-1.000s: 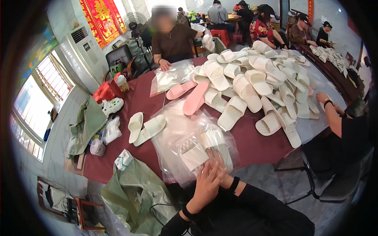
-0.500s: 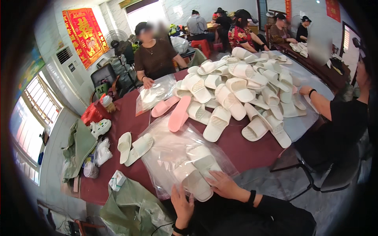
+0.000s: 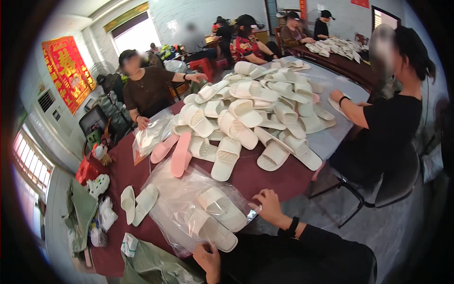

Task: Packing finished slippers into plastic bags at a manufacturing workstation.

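A pair of white slide slippers (image 3: 221, 207) lies in a clear plastic bag (image 3: 165, 208) on the near part of the table. My left hand (image 3: 207, 260) is at the bag's near edge, fingers curled in on the plastic beside a slipper's toe end. At the bag's right edge, my right hand (image 3: 269, 207) pinches the film between bent fingers and thumb. Just left of the bag rests another white pair (image 3: 145, 203). Beyond it lie two pink slippers (image 3: 181, 154), against a big heap of white slippers (image 3: 246, 111).
Across the maroon-covered table (image 3: 120, 175), a person in brown (image 3: 149, 87) touches another clear bag (image 3: 153, 132). A person in black (image 3: 383, 113) handles a slipper at right, beside a chair (image 3: 388, 184). Green cloth (image 3: 158, 265) drapes the near left edge.
My view has swung right. My right hand has left the slipper for the bag's right edge; my left fingers have curled at the near edge. The person in brown has stretched an arm out sideways.
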`<state>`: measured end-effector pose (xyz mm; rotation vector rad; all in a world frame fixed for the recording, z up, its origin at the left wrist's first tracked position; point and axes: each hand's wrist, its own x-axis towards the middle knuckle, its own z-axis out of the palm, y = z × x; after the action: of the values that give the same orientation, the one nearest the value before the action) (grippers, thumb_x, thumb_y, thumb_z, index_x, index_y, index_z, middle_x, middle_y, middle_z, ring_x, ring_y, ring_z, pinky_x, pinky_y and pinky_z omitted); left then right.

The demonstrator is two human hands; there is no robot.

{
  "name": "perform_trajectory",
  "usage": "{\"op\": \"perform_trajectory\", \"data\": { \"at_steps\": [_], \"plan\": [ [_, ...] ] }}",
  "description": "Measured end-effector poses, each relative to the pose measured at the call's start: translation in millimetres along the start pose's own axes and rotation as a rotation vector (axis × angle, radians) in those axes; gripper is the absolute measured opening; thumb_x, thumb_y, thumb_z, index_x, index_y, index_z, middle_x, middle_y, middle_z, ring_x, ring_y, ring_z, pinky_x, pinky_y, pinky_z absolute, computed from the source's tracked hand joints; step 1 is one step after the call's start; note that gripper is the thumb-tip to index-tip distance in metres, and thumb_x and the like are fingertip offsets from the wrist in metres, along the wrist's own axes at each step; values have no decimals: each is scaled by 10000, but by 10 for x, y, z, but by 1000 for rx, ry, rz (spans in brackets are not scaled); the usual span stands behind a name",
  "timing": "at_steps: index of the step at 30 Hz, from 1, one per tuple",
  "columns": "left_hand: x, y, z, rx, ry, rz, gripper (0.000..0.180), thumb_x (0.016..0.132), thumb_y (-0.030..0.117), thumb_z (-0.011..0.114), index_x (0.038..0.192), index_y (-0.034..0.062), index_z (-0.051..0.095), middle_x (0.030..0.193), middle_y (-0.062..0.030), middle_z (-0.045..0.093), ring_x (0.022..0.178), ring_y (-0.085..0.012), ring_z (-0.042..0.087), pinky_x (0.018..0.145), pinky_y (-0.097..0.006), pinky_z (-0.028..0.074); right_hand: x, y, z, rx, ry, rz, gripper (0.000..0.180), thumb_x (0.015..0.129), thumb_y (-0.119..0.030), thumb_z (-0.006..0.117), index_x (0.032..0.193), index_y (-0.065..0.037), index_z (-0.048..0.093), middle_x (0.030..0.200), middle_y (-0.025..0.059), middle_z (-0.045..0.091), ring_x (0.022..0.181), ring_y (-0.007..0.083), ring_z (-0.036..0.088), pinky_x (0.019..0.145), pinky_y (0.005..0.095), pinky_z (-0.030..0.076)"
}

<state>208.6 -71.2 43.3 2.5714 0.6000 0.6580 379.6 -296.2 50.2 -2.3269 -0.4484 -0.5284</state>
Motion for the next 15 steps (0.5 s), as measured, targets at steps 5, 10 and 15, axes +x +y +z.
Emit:
{"op": "perform_trajectory", "data": {
  "at_steps": [5, 10, 15],
  "plan": [
    [72, -145, 80, -48, -87, 139, 132, 851, 119, 560, 781, 12, 530, 735, -165, 523, 707, -339, 518, 664, -422, 394, -108, 56, 112, 227, -248, -61, 126, 817, -194, 589, 895, -97, 611, 822, 101, 558, 818, 312, 540, 715, 423, 429],
    [409, -229, -332, -492, 95, -53, 176, 878, 114, 510, 756, -13, 510, 651, -90, 493, 635, -215, 507, 602, -352, 394, 389, -459, -254, 729, -384, 111, 210, 917, -209, 507, 889, -7, 558, 761, 95, 629, 663, 243, 608, 602, 334, 467],
    [848, 259, -1429, -653, -87, -271, 313, 885, 276, 560, 1030, 0, 538, 1024, -191, 567, 932, -308, 542, 766, -458, 441, 1032, -871, -745, 1089, -531, 155, 219, 934, -188, 459, 846, -19, 567, 655, 34, 604, 546, 91, 570, 479, 242, 445]
  ]
}}
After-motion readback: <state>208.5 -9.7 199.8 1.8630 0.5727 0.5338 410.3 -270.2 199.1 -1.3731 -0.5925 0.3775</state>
